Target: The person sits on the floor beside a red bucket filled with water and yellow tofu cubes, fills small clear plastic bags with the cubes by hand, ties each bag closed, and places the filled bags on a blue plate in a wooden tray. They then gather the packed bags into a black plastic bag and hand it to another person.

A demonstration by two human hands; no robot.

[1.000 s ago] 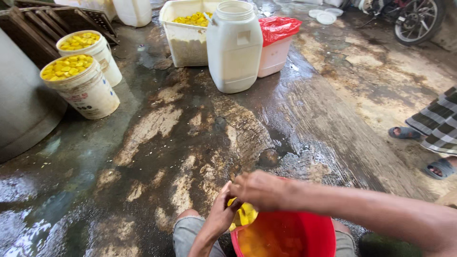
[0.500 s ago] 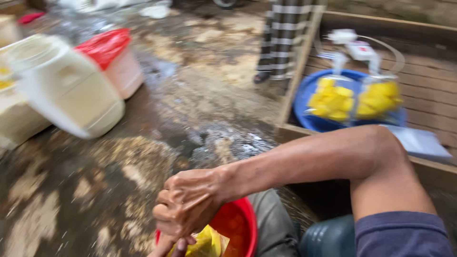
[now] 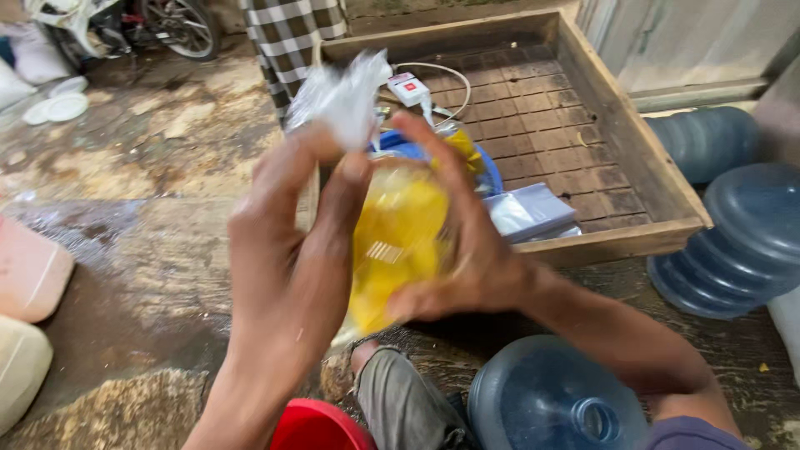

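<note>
Since 0.5 s ago the view has swung right and up: the red bucket [image 3: 321, 427] that sat under the hands is now only a rim at the bottom edge, and the clear plastic bag of yellow pieces [image 3: 400, 237] has come up from bucket level to mid-frame, in front of the wooden tray [image 3: 633, 150].

Bag is held between both hands, long axis roughly upright, tilted a bit so the top leans left. Left hand [image 3: 292, 250] is closed on the bag's upper left side, fingers up at the bunched, empty neck of plastic [image 3: 342, 96] that sticks out above. Right hand [image 3: 467, 250] cups the bag's right side and bottom, thumb across the front, fingers spread wide round the bulge. So: left nearer the neck, right nearer the heavy filled end. Motion blur on both, esp. the left, so exact finger placement at the neck can't be told.

Behind the bag, just past it, a blue basin [image 3: 487, 171] w/ more yellow pieces in the tray, plus a stack of flat clear bags [image 3: 529, 212]. Blue water jugs [image 3: 733, 242] lie to the right on the wet floor; a person in checked cloth [image 3: 292, 33] stands beyond.
</note>
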